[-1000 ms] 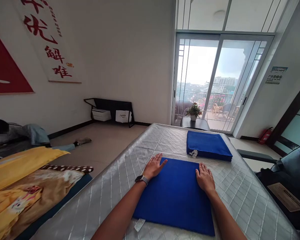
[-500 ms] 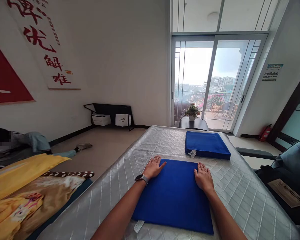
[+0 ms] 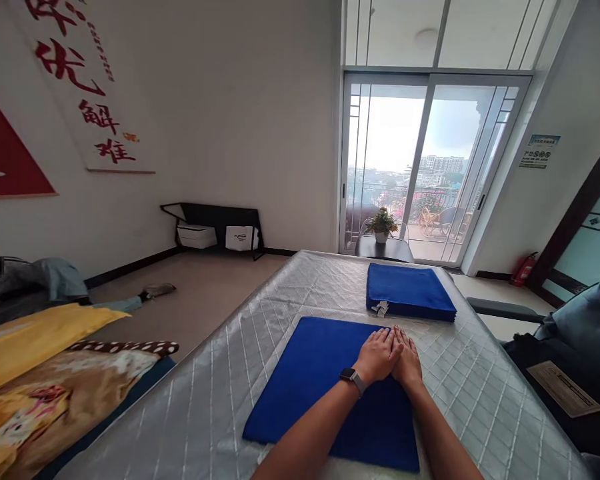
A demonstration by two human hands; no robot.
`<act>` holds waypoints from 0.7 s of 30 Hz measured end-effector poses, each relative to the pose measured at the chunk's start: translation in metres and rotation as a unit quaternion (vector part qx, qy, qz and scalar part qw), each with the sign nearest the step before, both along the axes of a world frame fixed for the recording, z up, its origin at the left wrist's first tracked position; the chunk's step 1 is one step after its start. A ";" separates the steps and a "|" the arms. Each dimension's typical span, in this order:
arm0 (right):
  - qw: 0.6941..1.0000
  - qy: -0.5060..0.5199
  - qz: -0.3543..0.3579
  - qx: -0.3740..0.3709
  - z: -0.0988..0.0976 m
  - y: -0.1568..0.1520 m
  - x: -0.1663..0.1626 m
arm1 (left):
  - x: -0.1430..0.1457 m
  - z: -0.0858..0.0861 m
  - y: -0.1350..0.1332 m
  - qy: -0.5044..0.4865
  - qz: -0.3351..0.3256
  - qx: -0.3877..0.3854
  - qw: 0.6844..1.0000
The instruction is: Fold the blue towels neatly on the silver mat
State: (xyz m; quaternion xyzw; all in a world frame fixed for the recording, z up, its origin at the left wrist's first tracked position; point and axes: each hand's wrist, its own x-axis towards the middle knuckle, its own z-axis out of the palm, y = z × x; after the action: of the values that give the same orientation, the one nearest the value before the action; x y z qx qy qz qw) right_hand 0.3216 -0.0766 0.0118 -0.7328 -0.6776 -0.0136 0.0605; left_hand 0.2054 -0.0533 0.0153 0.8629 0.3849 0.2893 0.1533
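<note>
A flat blue folded cloth (image 3: 310, 373) lies on the silver quilted cover in front of me. My left hand (image 3: 379, 353), with a watch at the wrist, rests palm down near the cloth's far right corner, fingers stretched out. Right beside it, touching it, my right hand (image 3: 407, 357) lies flat along the cloth's right edge. My forearms cover part of the near side of the cloth. Farther back sits a neat stack of blue folded cloths (image 3: 410, 287), with white tags (image 3: 380, 309) showing at its near left corner.
The silver quilted cover (image 3: 205, 393) spreads beneath the cloths. At left, yellow and brown bedding (image 3: 95, 373) lies beside a person's legs (image 3: 63, 280). Dark furniture with a blue-grey cushion (image 3: 585, 313) stands at right. A potted plant (image 3: 381, 225) stands beyond the far edge.
My left hand has slid from the cloth's left edge across to its right side, next to my right hand. The right hand stays near the far right corner.
</note>
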 end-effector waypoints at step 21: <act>0.999 0.042 -0.034 -0.004 0.009 0.003 -0.008 | -0.185 0.003 0.039 0.177 0.207 -0.060 0.960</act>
State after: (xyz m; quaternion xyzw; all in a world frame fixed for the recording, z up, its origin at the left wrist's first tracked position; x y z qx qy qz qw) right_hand 0.3133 -0.0734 0.0207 -0.7555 -0.6492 0.0176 0.0859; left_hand 0.0209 -0.0139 0.0181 0.7910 0.5929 0.1334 0.0708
